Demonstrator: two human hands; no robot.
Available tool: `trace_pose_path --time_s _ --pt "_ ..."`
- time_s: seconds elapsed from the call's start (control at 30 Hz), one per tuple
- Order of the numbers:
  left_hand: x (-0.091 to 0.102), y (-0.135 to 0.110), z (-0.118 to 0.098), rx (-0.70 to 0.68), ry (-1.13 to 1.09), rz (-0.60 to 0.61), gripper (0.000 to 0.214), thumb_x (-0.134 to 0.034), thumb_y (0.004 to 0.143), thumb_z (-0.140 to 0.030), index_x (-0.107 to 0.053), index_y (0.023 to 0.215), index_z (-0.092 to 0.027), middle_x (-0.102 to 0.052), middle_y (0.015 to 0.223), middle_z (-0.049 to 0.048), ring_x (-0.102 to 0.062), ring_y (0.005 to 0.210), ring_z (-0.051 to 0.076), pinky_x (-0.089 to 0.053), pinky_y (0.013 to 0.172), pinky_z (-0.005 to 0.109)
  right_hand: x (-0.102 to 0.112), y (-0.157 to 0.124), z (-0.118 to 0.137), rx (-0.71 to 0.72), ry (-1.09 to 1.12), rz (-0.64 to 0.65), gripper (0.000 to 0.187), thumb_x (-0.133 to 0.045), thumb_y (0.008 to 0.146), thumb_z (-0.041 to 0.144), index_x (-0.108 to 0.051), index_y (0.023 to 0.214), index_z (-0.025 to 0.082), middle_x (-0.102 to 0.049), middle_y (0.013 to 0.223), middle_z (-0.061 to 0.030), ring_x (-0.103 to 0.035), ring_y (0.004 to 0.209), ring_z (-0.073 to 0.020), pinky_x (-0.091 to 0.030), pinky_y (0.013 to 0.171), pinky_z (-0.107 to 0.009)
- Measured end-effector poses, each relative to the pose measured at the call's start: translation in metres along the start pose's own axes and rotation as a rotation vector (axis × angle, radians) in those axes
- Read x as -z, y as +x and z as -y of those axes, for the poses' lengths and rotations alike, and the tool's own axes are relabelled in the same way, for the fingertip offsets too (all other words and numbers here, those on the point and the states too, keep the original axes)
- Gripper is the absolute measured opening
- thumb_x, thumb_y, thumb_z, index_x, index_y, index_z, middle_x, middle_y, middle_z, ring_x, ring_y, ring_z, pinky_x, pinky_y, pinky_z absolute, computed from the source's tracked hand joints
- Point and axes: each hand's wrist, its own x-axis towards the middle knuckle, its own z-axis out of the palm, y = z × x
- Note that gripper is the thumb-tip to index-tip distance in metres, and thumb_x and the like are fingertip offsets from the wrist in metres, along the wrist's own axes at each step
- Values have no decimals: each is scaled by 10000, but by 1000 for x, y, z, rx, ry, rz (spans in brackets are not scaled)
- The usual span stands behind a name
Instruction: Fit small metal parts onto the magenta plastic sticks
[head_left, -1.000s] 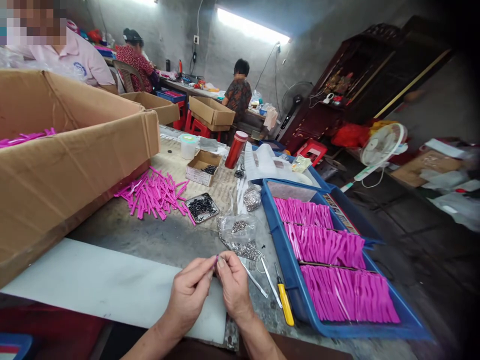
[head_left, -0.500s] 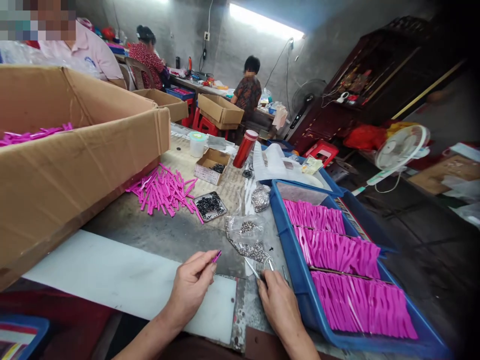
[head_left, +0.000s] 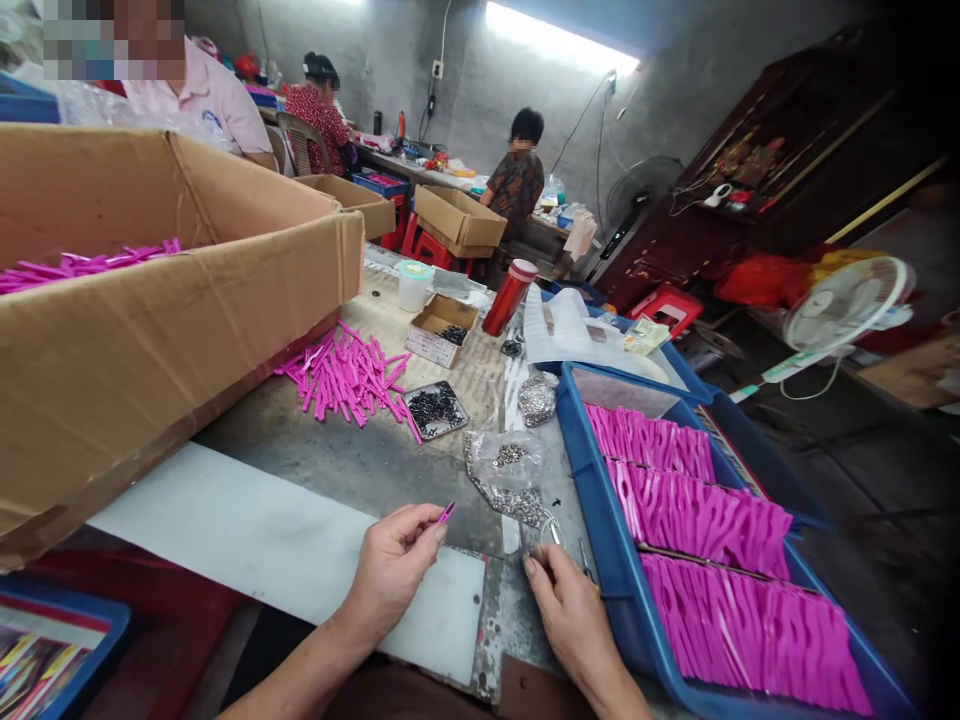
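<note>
My left hand (head_left: 394, 570), over the white board (head_left: 262, 540), pinches a small magenta plastic piece (head_left: 448, 512) whose tip sticks out past the fingers. Low over the bench by the blue crate, my right hand (head_left: 570, 605) is closed on a slim metal tool (head_left: 524, 541) that looks like tweezers, mostly hidden by the fingers. Just beyond that hand lies a clear bag of small metal parts (head_left: 517, 500). Farther off are a square dish of black parts (head_left: 436, 412) and a heap of magenta pieces (head_left: 345, 375).
A blue crate (head_left: 600, 520) with rows of magenta pieces stands at the right. On the left is a large cardboard box (head_left: 247, 280). A red flask (head_left: 510, 298) and a small carton (head_left: 431, 345) stand farther back. Several people sit beyond the bench.
The whole view has shifted, so most things sit slightly farther right. The tool in my right hand has turned and now shows much less. My left hand still pinches the magenta piece.
</note>
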Motion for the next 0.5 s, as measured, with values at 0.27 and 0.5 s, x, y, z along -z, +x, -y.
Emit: trace_pose_path --time_s 0.27,0.5 --pt "-3 2 0 53 -41 9 128 -546 659 -225 -626 690 -130 -462 515 -29 -409 419 74 -308 355 158 -18 6 11 -21 -74 -18 210 -309 804 254 -469 687 184 -558 628 -31 -527 596 -161 -367 527 -239" --pt "-2 0 4 13 5 11 139 -542 672 -234 -634 701 -133 -464 512 -27 -406 422 76 -317 366 161 -20 16 26 -93 -309 66 172 -412 769 231 -500 629 180 -585 635 -42 -548 606 -164 -314 528 -237"
